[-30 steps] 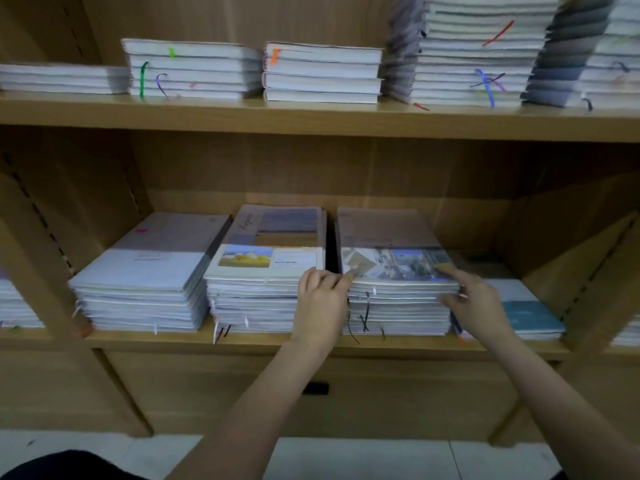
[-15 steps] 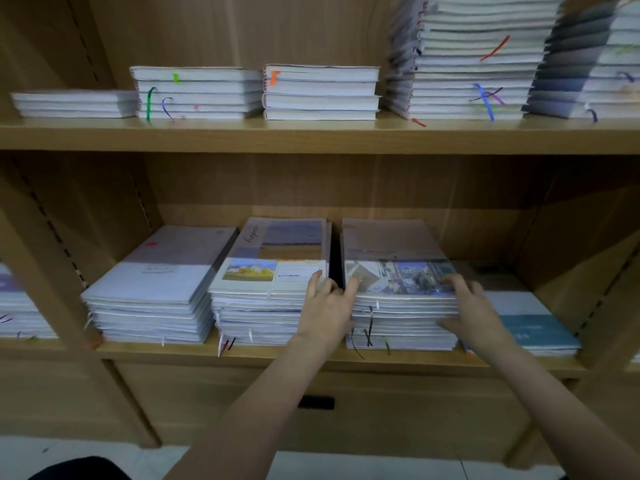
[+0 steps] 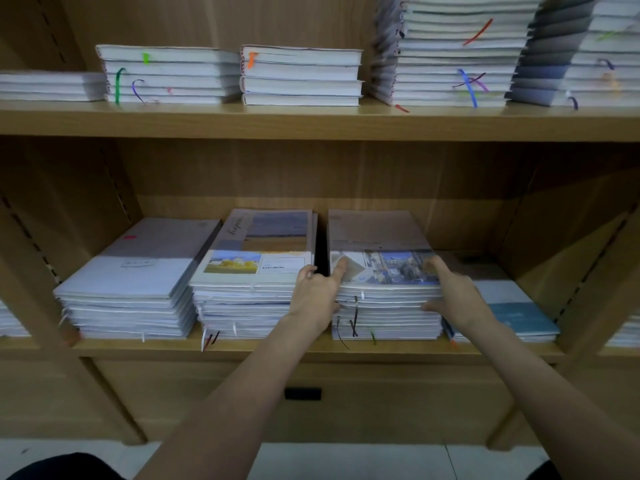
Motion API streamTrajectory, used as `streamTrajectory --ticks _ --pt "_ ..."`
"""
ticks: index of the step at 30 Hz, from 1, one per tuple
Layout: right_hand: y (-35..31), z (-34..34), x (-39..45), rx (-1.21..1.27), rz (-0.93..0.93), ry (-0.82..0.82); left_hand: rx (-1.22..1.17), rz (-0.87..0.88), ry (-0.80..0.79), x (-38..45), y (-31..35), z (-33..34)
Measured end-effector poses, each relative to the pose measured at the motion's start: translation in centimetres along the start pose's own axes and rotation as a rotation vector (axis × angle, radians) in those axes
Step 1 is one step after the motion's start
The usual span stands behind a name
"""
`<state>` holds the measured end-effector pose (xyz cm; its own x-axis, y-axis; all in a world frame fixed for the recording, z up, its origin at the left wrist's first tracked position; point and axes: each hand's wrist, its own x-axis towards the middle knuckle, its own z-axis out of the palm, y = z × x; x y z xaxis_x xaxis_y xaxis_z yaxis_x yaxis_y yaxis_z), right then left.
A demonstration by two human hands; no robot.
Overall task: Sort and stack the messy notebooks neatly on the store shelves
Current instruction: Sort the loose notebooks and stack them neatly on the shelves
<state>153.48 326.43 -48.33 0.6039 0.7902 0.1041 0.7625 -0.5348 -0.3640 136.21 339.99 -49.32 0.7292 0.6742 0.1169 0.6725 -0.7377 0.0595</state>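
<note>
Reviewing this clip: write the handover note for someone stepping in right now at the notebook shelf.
Left hand: on the left front corner of the city-cover stack, fingers on top, not gripping.
Right hand: pressed to that stack's right side.
Lower shelf: grey stack, yellow-photo stack, city-cover stack, then a low blue-cover pile.
Done: three lower stacks look fairly square.
Left: finish squaring this stack, tidy the low pile, straighten the leaning stacks on the upper shelf.
</note>
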Motion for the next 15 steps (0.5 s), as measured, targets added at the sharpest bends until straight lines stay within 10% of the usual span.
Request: streamTrajectory --ticks 11,15 --pt "-1.9 0.7 -0.9 -0.28 -0.003 -0.014 0.162 0.038 0.143 -2.1 1.0 0.0" --pt "-0.9 1.3 -1.9 0.171 0.081 0.143 -0.073 -0.022 0.328 -5.2 1.7 1.5"
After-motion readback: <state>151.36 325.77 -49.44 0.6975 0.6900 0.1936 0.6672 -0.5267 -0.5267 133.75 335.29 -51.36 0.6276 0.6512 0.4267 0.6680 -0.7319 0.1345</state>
